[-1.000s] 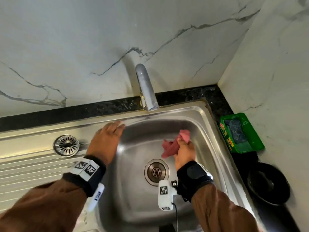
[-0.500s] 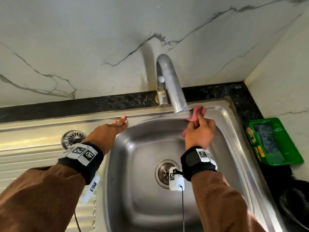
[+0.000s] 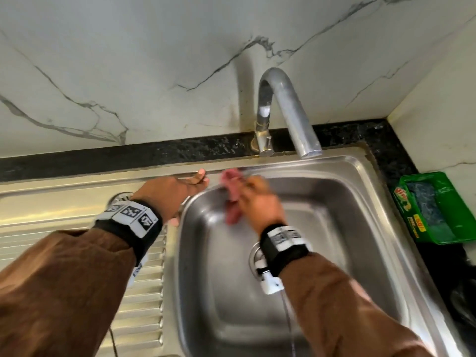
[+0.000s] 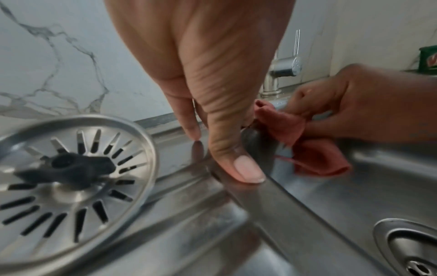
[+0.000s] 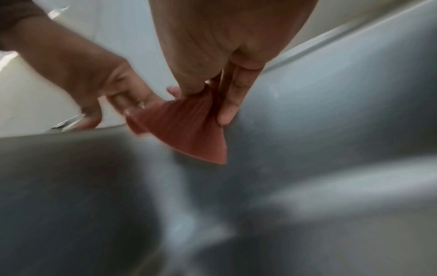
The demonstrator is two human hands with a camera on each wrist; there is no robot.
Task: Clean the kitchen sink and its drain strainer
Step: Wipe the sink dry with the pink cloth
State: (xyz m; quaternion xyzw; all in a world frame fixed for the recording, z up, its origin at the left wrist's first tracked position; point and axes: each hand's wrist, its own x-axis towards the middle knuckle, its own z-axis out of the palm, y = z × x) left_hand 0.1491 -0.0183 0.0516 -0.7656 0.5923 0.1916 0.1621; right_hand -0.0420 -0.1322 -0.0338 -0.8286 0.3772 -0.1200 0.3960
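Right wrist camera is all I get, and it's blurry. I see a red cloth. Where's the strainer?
Observer: The drain strainer lies outside the sink, on the draining board to its left.
Operator: Is the tap running?
Observer: No water shows below the faucet spout.
Operator: Which bit am I wiping?
Observer: The red cloth is at the sink's back left corner, near the left hand.

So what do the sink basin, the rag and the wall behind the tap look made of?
Sink basin: apparently stainless steel, brushed, with soft grey reflections. Rag: reddish woven cloth, creased, with a loose thread. Wall: glossy white, grey-veined, marble or marble-look tile.
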